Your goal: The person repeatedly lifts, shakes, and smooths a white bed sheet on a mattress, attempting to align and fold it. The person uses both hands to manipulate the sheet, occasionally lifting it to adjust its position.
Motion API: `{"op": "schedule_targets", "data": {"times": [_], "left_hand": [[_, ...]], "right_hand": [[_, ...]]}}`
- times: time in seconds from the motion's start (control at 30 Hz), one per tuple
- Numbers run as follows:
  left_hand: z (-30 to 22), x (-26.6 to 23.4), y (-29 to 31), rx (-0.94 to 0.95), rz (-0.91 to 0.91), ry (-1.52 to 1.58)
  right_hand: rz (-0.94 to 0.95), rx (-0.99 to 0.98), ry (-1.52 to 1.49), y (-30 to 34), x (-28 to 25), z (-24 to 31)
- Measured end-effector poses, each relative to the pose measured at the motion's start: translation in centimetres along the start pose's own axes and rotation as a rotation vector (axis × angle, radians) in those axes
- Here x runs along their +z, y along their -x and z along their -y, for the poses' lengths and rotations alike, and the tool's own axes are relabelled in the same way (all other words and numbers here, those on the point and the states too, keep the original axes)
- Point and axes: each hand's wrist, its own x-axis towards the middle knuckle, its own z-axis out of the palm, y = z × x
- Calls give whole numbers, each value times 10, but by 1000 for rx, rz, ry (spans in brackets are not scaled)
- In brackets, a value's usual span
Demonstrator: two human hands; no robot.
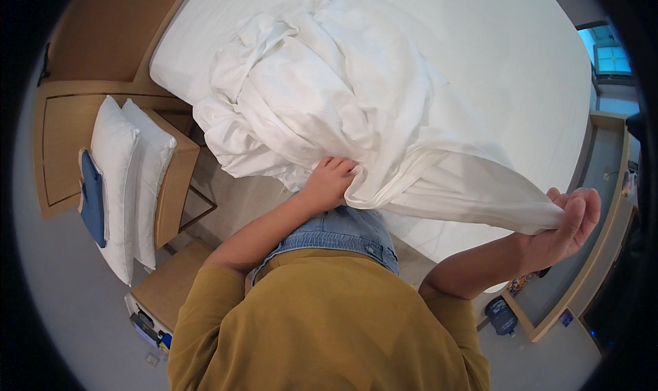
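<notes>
A large heap of crumpled white bed linen [308, 89], a sheet or duvet cover, lies on the bed in front of me. My left hand [332, 183] is closed on its near edge, close to my waist. Out to the right, my right hand [574, 220] grips the end of a long strip of the same cloth, its fingers curled. Between the two hands the strip is drawn out over the near side of the bed, with folds gathered by the left hand. What lies inside the heap is hidden.
Beneath the linen is a bed with a smooth white mattress surface [493, 62]. Two white pillows [116, 178] stand on edge at the left, by a wooden chair or stand [179, 178]. A blue water jug [501, 315] and a wooden shelf frame [582, 288] are at the right.
</notes>
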Motion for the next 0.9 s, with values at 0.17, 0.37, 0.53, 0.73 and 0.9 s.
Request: {"op": "schedule_targets", "data": {"times": [0.17, 0.37, 0.53, 0.73, 0.9], "left_hand": [[9, -7, 23, -54, -105, 206], [-22, -78, 42, -281, -421, 476], [-66, -179, 44, -160, -1113, 659], [-76, -210, 16, -143, -475, 208], [-66, -170, 14, -190, -142, 116]], "right_hand": [[-260, 40, 94, -5, -4, -5], [-346, 3, 311, -12, -15, -17], [-249, -60, 361, -12, -30, -28], [-104, -157, 608, -12, -59, -71], [-47, 194, 893, 12, -108, -114]]}}
